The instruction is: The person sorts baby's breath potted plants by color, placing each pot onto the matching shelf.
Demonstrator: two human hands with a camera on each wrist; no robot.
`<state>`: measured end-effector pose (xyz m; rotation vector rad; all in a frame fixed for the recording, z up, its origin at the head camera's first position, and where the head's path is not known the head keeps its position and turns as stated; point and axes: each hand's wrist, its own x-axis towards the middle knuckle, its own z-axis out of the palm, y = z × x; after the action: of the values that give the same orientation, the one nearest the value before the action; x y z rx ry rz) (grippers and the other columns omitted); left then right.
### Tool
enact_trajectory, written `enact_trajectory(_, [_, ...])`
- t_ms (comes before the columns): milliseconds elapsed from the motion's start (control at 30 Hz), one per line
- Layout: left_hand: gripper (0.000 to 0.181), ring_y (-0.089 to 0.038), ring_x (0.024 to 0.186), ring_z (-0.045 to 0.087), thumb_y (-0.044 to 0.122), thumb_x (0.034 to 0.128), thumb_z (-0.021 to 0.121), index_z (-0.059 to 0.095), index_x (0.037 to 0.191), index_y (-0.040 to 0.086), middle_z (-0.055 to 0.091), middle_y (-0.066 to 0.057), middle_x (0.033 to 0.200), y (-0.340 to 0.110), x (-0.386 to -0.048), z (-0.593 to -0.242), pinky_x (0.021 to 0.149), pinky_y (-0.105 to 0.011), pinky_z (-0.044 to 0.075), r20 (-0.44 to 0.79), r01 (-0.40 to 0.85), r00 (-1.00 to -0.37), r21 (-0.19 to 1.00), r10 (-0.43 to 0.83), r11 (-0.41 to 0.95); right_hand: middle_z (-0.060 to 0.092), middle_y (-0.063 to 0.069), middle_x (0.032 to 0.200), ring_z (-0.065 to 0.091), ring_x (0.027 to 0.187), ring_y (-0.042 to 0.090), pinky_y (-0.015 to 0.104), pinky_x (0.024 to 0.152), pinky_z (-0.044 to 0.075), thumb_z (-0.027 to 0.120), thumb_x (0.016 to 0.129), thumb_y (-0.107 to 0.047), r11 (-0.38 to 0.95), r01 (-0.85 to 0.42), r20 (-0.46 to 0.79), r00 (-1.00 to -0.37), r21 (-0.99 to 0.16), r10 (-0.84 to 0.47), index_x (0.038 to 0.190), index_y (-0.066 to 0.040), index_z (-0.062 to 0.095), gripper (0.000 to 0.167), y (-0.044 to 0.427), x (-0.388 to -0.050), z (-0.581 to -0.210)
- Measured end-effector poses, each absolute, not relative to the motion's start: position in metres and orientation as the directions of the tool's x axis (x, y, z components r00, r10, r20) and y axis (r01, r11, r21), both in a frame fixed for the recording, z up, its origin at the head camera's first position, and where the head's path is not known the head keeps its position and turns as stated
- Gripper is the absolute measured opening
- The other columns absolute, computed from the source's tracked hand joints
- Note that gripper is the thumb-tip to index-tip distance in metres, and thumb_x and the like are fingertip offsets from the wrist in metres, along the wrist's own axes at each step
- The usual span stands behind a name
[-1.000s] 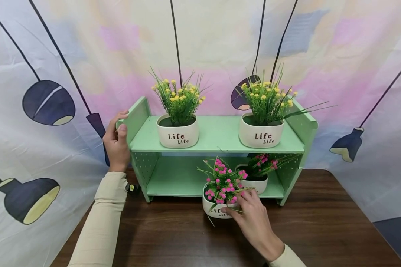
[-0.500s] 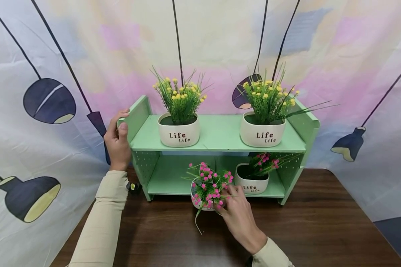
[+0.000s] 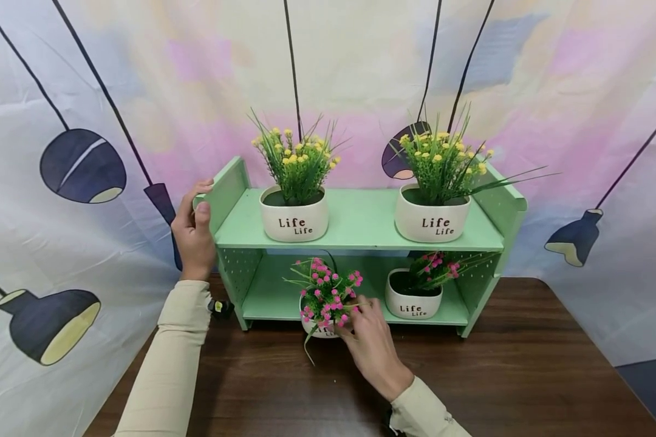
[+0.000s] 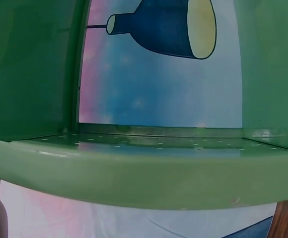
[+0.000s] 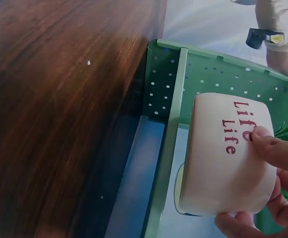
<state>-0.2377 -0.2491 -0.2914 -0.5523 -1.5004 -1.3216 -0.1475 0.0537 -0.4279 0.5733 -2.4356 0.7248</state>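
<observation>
My right hand (image 3: 374, 349) grips a white oval flower pot (image 3: 313, 326) with pink flowers (image 3: 328, 291), in front of the green shelf's lower level. In the right wrist view, the thumb lies on the pot's "Life" lettering (image 5: 242, 119) and the fingers are under and behind its side. My left hand (image 3: 194, 240) holds the left side panel of the green two-level shelf (image 3: 361, 212) near its top front corner. A second pot with pink flowers (image 3: 413, 302) stands at the right of the lower level. The left wrist view is filled by the green shelf panels (image 4: 149, 178).
Two white pots with yellow flowers, one left (image 3: 295, 221) and one right (image 3: 432, 221), stand on the top level. The shelf rests on a dark wooden table (image 3: 503, 376). A curtain (image 3: 355, 60) printed with lamps hangs behind.
My right hand has carried the pink-flower pot to the left and slightly up, away from the second pink pot, now fully uncovered. The left hand stays on the shelf.
</observation>
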Motion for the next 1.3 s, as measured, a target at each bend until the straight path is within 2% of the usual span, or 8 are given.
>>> enact_trajectory(133, [0.045,-0.021,0.136,0.059,0.029,0.1082,0.056,0.065,0.131,-0.009,0.067,-0.016,0.141,-0.249,-0.238,-0.292,0.104,-0.027,0.047,0.881,0.843,-0.38,0.455,-0.283,0.286,0.06,0.002,0.096,0.052,0.099,0.026,0.041,0.084,0.05,0.089,0.085,-0.028,0.761,-0.546,0.619,-0.744,-0.35,-0.25,0.088,-0.01,0.076,0.023,0.046,-0.153,-0.43])
enact_trajectory(333, [0.047,-0.023,0.139,0.057,0.032,0.1085,0.057,0.066,0.132,-0.007,0.067,-0.013,0.141,-0.249,-0.24,-0.293,0.105,-0.028,0.047,0.879,0.845,-0.384,0.458,-0.283,0.276,0.052,-0.001,0.092,0.047,0.089,0.023,0.036,0.078,0.044,0.089,0.085,-0.031,0.744,-0.55,0.618,-0.749,-0.38,-0.238,0.109,-0.004,0.078,0.037,0.035,-0.16,-0.431])
enact_trajectory(433, [0.048,-0.026,0.141,0.055,0.034,0.1084,0.058,0.066,0.131,-0.008,0.067,-0.013,0.141,-0.249,-0.24,-0.293,0.106,-0.028,0.047,0.879,0.845,-0.383,0.458,-0.285,0.276,0.051,-0.001,0.09,0.046,0.088,0.022,0.036,0.077,0.044,0.09,0.084,-0.03,0.747,-0.546,0.628,-0.745,-0.381,-0.225,0.107,-0.004,0.077,0.036,0.029,-0.163,-0.432])
enact_trajectory(600, [0.05,-0.028,0.142,0.054,0.035,0.1077,0.059,0.065,0.13,-0.009,0.067,-0.014,0.14,-0.25,-0.239,-0.292,0.107,-0.029,0.047,0.879,0.851,-0.376,0.452,-0.292,0.268,0.059,0.002,0.093,0.052,0.093,0.024,0.036,0.077,0.05,0.089,0.084,-0.033,0.755,-0.537,0.64,-0.74,-0.376,-0.208,0.103,-0.006,0.078,0.035,0.018,-0.17,-0.435])
enact_trajectory(767, [0.051,-0.025,0.141,0.055,0.035,0.1075,0.06,0.064,0.13,-0.011,0.068,-0.012,0.14,-0.248,-0.239,-0.292,0.106,-0.029,0.047,0.877,0.852,-0.381,0.456,-0.292,0.256,0.064,0.003,0.094,0.054,0.093,0.024,0.036,0.073,0.054,0.089,0.084,-0.037,0.769,-0.523,0.649,-0.736,-0.367,-0.19,0.1,-0.009,0.078,0.034,0.01,-0.175,-0.436])
enact_trajectory(967, [0.047,-0.03,0.143,0.053,0.03,0.107,0.059,0.064,0.13,-0.011,0.068,-0.014,0.14,-0.248,-0.239,-0.292,0.106,-0.029,0.048,0.873,0.855,-0.383,0.458,-0.3,0.243,0.064,0.001,0.093,0.055,0.091,0.025,0.035,0.069,0.054,0.088,0.085,-0.038,0.778,-0.516,0.645,-0.739,-0.357,-0.195,0.095,-0.013,0.076,0.029,0.002,-0.181,-0.436])
enact_trajectory(1067, [0.044,-0.031,0.143,0.053,0.026,0.1067,0.057,0.065,0.13,-0.011,0.067,-0.014,0.14,-0.248,-0.24,-0.292,0.106,-0.029,0.048,0.874,0.857,-0.381,0.456,-0.303,0.239,0.064,0.001,0.094,0.056,0.091,0.025,0.036,0.07,0.054,0.088,0.086,-0.036,0.774,-0.523,0.647,-0.736,-0.357,-0.199,0.099,-0.014,0.077,0.028,-0.001,-0.183,-0.435])
enact_trajectory(1300, [0.045,-0.028,0.141,0.055,0.027,0.1068,0.058,0.065,0.13,-0.011,0.067,-0.015,0.14,-0.247,-0.24,-0.291,0.106,-0.029,0.048,0.877,0.86,-0.376,0.45,-0.299,0.239,0.063,0.0,0.092,0.054,0.085,0.022,0.034,0.072,0.052,0.087,0.088,-0.034,0.75,-0.533,0.634,-0.747,-0.393,-0.199,0.097,-0.015,0.075,0.024,-0.004,-0.191,-0.434])
